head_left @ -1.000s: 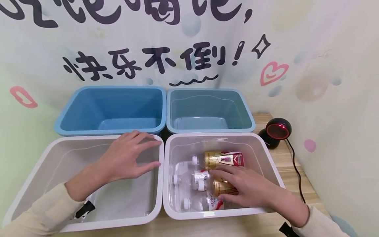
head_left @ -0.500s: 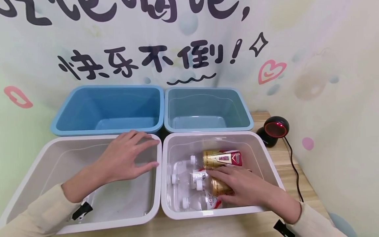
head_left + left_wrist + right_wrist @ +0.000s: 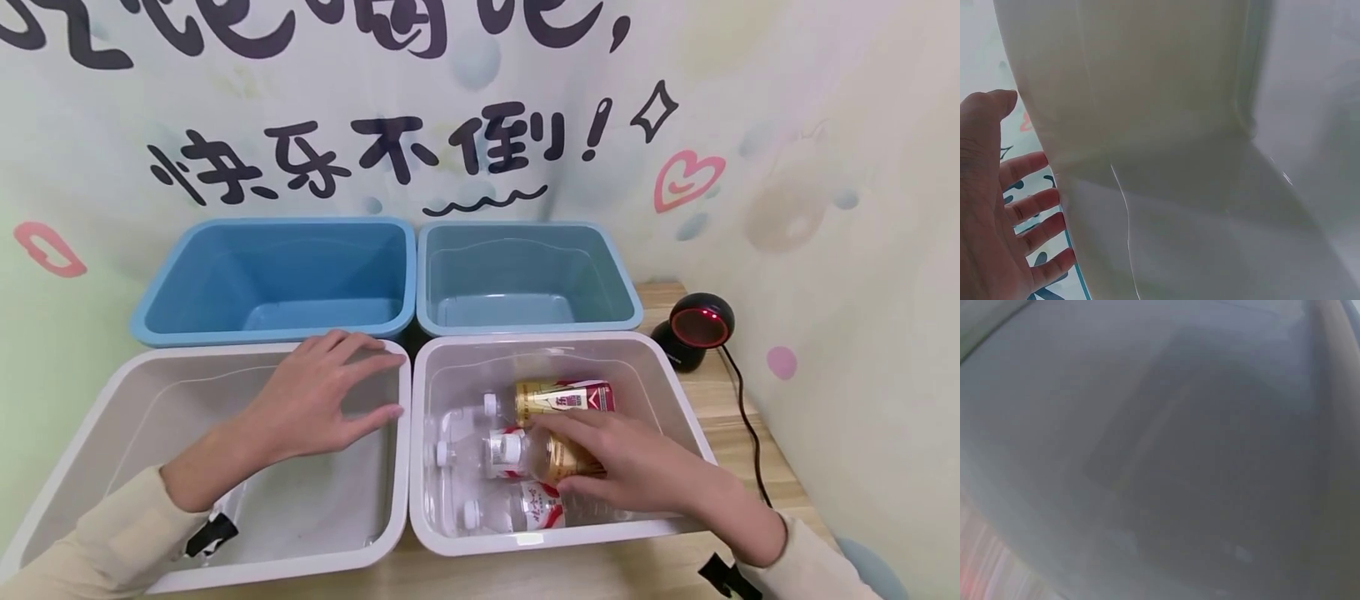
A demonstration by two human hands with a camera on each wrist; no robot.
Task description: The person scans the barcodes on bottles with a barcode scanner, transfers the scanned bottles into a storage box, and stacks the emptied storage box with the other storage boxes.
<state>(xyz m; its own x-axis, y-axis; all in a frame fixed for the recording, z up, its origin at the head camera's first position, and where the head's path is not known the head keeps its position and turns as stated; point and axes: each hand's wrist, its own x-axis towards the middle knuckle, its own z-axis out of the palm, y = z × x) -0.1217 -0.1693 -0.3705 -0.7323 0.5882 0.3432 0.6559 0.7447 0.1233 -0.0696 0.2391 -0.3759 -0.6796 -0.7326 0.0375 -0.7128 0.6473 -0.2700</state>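
My right hand (image 3: 626,462) grips a clear plastic bottle with a gold label (image 3: 567,458) inside the right white bin (image 3: 517,546); its white cap points left. Behind it lies a gold-and-red-labelled bottle (image 3: 551,402). A bottle with a red-and-white label (image 3: 542,506) lies nearer the front wall. Another clear bottle (image 3: 467,455) is partly covered by the held one. Over the left white bin (image 3: 225,575), my left hand (image 3: 311,404) touches the rim, thumb and fingers spread. In the left wrist view its fingertips (image 3: 1052,199) meet the rim. The right wrist view is blurred and shows mostly grey bin wall.
A blue bin (image 3: 273,337) and a blue-green bin (image 3: 532,328) stand behind the white ones, close against them. To the right, a black scanner (image 3: 701,321) with a red glow sits on the wooden table (image 3: 727,417), its cable (image 3: 752,433) running forward.
My right hand has raised the gold-labelled bottle a little, up and away from the red-and-white-labelled one, which now shows more fully. My left hand stays at the rim.
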